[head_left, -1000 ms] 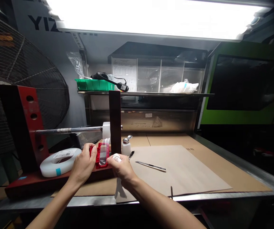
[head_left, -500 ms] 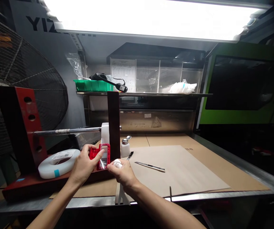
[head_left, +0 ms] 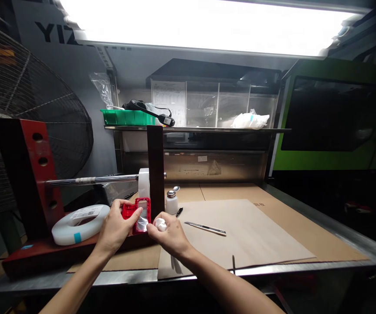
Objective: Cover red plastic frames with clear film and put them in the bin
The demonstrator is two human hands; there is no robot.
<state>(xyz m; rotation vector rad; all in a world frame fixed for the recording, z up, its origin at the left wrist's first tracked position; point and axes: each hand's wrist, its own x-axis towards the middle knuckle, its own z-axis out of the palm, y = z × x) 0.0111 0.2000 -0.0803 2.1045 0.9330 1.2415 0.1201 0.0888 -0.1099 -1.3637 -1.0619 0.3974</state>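
In my left hand is a red plastic part, gripped by its left side between thumb and fingers. A strip of clear film lies over its right half. Behind the part, a narrow white roll sits on a metal rod against the dark upright. My right hand is closed around a crumpled white cloth, its thumb and fingertip at the part's lower right corner. Whether they also pinch the film, I cannot make out.
A large roll of film lies on the red stand's base. Right of the upright are a white bottle with a metal cap, a black pen and a utility knife on brown paper. A shelf runs behind.
The white cloth's hanging end has swung and shows less below my right hand. That hand has shifted very slightly, while the left hand and red part stay nearly still.
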